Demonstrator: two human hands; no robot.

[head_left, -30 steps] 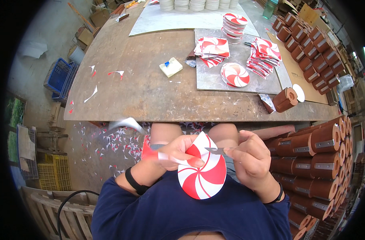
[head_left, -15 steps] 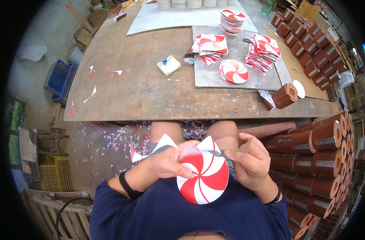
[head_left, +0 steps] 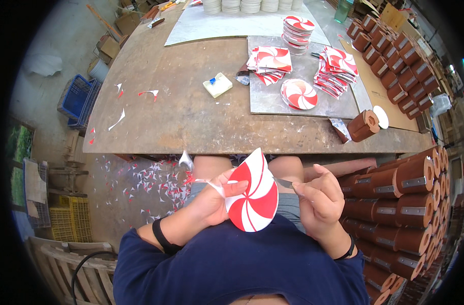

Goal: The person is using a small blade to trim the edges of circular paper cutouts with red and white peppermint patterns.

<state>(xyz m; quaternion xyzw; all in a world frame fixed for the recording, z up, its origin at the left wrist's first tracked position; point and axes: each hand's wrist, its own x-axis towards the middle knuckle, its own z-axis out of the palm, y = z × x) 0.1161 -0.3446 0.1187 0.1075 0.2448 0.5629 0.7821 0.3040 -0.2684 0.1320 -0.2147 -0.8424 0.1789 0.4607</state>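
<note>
My left hand (head_left: 211, 204) grips a disc (head_left: 257, 206) with a red and white swirl print, its thumb lying on the printed face. Most of the rim is round, but a pointed corner of sheet still stands up at the top. A thin offcut strip (head_left: 187, 161) curls out on the far side of my left fingers. In my right hand (head_left: 321, 201) a small metal blade (head_left: 284, 183) is pinched between thumb and fingers. Its tip is at or very near the disc's right edge; whether it touches, I cannot tell.
Ahead is a worn table (head_left: 161, 112). On a grey board (head_left: 333, 109) lie square printed sheets (head_left: 274, 58), a second pile (head_left: 338, 66), and round discs (head_left: 299, 95). Brown cylinders (head_left: 409, 178) are stacked at my right. Red and white scraps (head_left: 155, 183) litter the floor.
The disc has moved up, away from my body, and turned in my left hand. The offcut by my left fingers has shifted and curled. The blade is now lower along the disc's right edge.
</note>
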